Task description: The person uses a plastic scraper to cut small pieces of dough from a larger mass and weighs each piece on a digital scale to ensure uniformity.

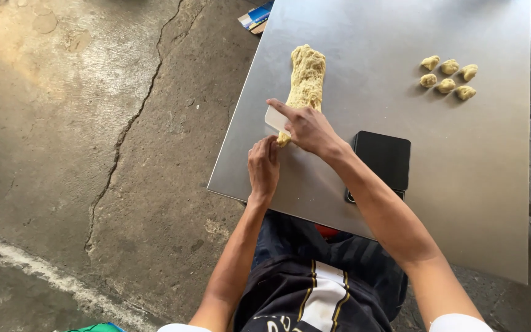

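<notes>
A long log of pale yellow dough lies on a steel table. My right hand holds a white plastic scraper pressed across the near end of the log. Just below it, my left hand has its fingers closed on the small end piece of dough. Several small cut dough pieces sit in a cluster at the far right of the table.
A flat black scale rests on the table by my right forearm. Cracked concrete floor spreads to the left. A blue and white packet lies on the floor beyond the table's far left corner.
</notes>
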